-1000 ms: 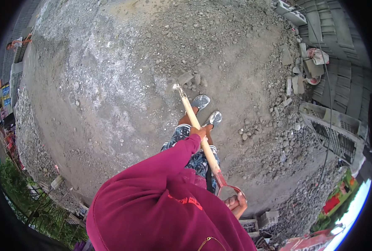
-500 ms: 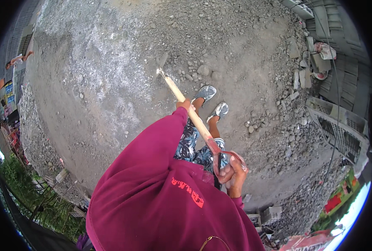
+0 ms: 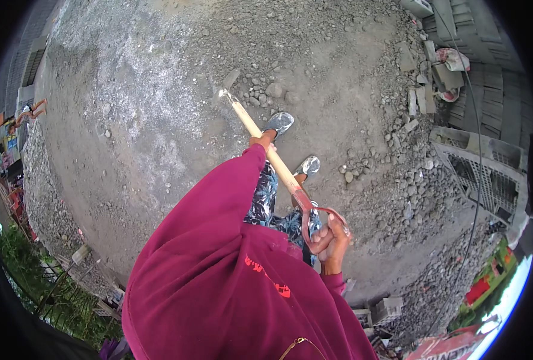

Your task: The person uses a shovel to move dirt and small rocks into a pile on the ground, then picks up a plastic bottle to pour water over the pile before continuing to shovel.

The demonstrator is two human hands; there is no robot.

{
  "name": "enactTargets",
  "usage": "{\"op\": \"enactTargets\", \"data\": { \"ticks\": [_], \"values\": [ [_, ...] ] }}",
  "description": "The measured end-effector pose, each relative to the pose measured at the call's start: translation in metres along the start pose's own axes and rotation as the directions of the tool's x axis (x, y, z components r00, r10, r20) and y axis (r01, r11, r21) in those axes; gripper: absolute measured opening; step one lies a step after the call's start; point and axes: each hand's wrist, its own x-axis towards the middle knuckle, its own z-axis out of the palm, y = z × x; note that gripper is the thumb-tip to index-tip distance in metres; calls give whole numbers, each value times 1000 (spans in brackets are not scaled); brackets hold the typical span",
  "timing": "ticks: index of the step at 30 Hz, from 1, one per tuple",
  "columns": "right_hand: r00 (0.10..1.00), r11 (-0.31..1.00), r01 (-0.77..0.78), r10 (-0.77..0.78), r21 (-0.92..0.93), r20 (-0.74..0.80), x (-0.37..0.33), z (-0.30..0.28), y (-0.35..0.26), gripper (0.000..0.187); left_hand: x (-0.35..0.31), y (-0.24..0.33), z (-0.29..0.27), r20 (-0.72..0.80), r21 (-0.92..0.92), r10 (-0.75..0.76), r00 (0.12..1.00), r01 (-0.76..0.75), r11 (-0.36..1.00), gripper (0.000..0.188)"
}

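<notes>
— What's the ground like around you?

— Bare grey gravel ground (image 3: 158, 120) all about me, packed dirt mixed with pebbles. The loose stones (image 3: 398, 174) get thicker to my right, and past them, far right, there are concrete blocks (image 3: 482, 168) and flat slabs. Down at the near left a strip of green plants (image 3: 20, 264) runs along the edge.

— And what's in your hands?

— A shovel (image 3: 266, 150) with a pale wooden shaft. My left hand (image 3: 261, 141) is clenched round the shaft about midway, at the end of my maroon sleeve (image 3: 218, 204). My right hand (image 3: 329, 237) is closed on the red handle loop at the near end, close to my body.

— Where's the blade?

— Out in front of me, its grey blade (image 3: 227, 81) down against the gravel, just left of a few larger stones. The shaft slants back from there towards my right hip.

— Your feet?

— Both grey shoes (image 3: 278, 123) are planted on the gravel right of the shaft, one farther out than the other.
</notes>
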Motion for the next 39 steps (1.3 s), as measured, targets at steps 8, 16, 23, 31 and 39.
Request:
{"op": "enactTargets", "data": {
  "ticks": [8,16,23,31,39],
  "values": [
    [989,995,81,-88,-65,-121,-50,-102,-46,33,-69,-110,105,105,12,-163,981,163,987,29],
    [938,946,293,-312,-135,-149,-126,-141,-111,39,-190,-120,161,422,10,-226,878,244,970,30],
    [997,943,-14,38,333,-64,-35,-105,-47,22,-75,-33,142,133,428,136,982,-180,885,40],
    [994,933,17,23,360,-109,-12,-48,-50,17,-45,-15,127,105,312,-58,993,22,950,36],
    [956,973,228,-221,20,-192,-88,-139,-86,39,-161,-102,161,374,103,-87,923,52,993,34]
  ]
}}
